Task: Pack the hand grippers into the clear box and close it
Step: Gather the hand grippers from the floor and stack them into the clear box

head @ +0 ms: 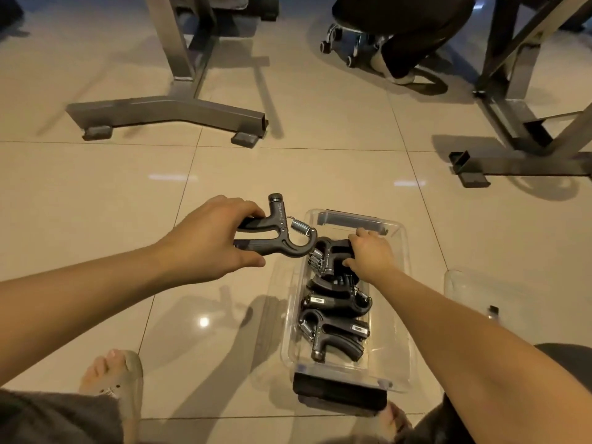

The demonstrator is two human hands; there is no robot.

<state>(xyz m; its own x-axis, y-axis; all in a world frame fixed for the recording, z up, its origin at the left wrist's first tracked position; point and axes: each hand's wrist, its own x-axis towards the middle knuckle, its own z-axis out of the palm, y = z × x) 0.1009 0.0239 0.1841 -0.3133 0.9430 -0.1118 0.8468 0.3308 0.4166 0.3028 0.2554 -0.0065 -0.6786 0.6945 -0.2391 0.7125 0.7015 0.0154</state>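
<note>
While left grip (208, 243) clasps one hand gripper (278, 237) beside the clear box (406, 283), right grip (373, 256) clasps second gripper (331, 251) inside

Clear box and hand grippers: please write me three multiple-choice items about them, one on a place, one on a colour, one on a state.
1. Where is the hand gripper that the left hand holds?
A. Outside the clear box, at its left
B. Inside the box
C. On a chair
2. What colour are the gripper bodies?
A. Red
B. Dark grey
C. White
3. In what state is the box?
A. Lidded
B. Open on top
C. Overturned
Answers: 1 A, it hangs over floor tiles beside the left wall. 2 B, all bodies are dark grey, with metal springs. 3 B, the right hand grips a packed gripper through the open top.
</note>
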